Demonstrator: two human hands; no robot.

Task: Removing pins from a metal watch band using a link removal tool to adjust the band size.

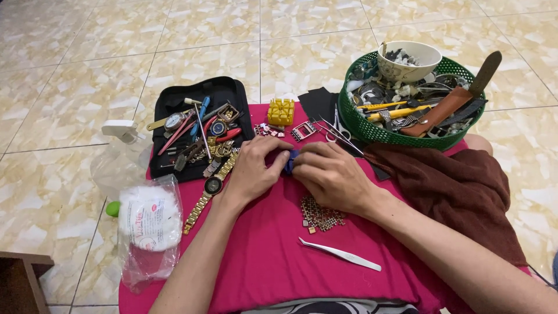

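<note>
Both hands, left hand (pixel 251 168) and right hand (pixel 329 174), are pinching a small blue tool (pixel 291 161) together over the pink cloth (pixel 261 256); loose watch links (pixel 320 214) and tweezers (pixel 340 254) are lying nearby, likely needed soon.

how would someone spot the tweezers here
Start at the pink cloth across the lap. Below the right hand, past the heap of small metal links, lie the slim white tweezers, the only long pointed tool lying alone.
</note>
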